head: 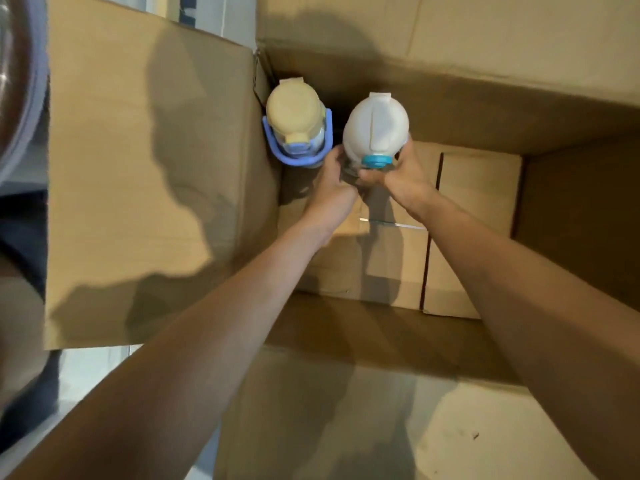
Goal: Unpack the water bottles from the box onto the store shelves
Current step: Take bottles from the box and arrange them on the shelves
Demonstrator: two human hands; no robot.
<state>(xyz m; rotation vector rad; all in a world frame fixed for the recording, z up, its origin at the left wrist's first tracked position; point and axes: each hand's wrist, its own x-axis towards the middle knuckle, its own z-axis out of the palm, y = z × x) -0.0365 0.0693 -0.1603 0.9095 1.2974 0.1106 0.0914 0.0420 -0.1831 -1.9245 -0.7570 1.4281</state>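
I look straight down into a large open cardboard box (485,109). A water bottle with a white lid and a turquoise button (375,128) stands near the box's far wall. My left hand (332,188) and my right hand (401,174) both grip its body just below the lid, one on each side. Next to it, in the far left corner, stands a second bottle with a yellow lid and a blue-violet carry handle (296,123); neither hand touches it. The bottles' lower parts are hidden.
The box's bare bottom (478,216) shows flaps and a taped seam. Its left flap (138,168) lies folded outward, and the near flap (381,427) is below my arms. A pale floor strip (90,372) shows at the left.
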